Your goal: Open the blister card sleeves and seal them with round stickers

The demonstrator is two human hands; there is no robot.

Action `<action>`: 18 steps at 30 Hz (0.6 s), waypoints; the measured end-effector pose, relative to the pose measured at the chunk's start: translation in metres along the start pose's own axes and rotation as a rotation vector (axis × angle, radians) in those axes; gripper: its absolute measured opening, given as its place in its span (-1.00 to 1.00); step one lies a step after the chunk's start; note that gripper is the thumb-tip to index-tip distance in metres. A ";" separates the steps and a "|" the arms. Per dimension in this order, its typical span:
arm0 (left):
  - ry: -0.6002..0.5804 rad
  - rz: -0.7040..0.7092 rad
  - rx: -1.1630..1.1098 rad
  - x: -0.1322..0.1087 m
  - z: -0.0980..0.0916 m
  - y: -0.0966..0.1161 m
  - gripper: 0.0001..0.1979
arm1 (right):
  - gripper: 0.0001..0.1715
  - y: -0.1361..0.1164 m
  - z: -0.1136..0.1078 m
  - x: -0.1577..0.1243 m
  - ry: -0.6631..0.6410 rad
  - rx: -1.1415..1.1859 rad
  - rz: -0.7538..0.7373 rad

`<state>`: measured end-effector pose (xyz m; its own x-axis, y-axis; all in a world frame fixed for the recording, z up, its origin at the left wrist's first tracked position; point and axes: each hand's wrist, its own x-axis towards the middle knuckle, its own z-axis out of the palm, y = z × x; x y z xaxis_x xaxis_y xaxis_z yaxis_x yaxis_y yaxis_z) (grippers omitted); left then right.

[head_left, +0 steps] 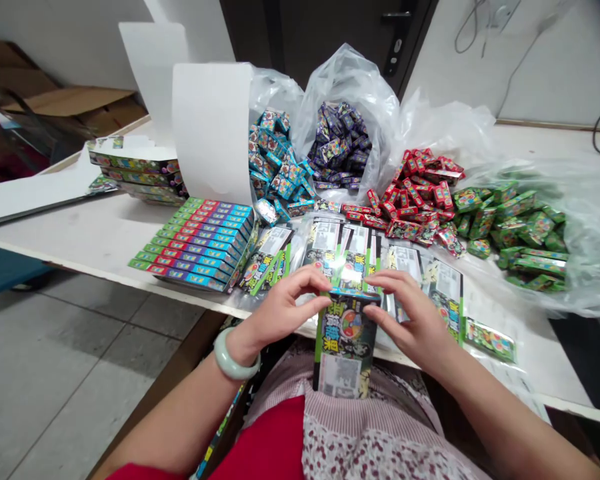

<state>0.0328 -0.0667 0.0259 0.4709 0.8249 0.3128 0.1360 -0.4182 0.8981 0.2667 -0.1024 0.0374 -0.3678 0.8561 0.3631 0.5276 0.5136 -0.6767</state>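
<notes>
My left hand (284, 308) and my right hand (411, 313) both pinch the top of a printed plastic packet (345, 347) held upright over my lap. A small blue box shows at the packet's mouth between my fingertips. My left wrist wears a pale green bangle (234, 359). Just beyond my hands, several flat empty packets (360, 250) lie fanned along the table's near edge.
Filled packs (200, 243) lie stacked in rows at the left, beside an upright white card (211, 130). Clear bags hold loose small boxes: blue (275, 167), purple (340, 143), red (420, 193), green (520, 230). Flat printed cartons (135, 170) lie far left.
</notes>
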 end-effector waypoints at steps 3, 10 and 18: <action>0.027 0.028 0.000 -0.002 0.001 -0.004 -0.89 | -0.81 0.004 -0.002 -0.005 0.017 0.108 0.110; 0.006 -0.014 0.048 0.009 0.015 -0.006 -0.88 | -0.93 -0.010 -0.002 -0.005 0.078 0.192 0.180; 0.177 -0.283 0.004 0.011 0.030 -0.026 -0.87 | -0.73 0.079 -0.078 -0.054 0.171 -0.136 0.682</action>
<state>0.0600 -0.0581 -0.0037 0.2553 0.9617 0.1003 0.2435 -0.1643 0.9559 0.3879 -0.1031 0.0144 0.1976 0.9802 -0.0100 0.6919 -0.1467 -0.7069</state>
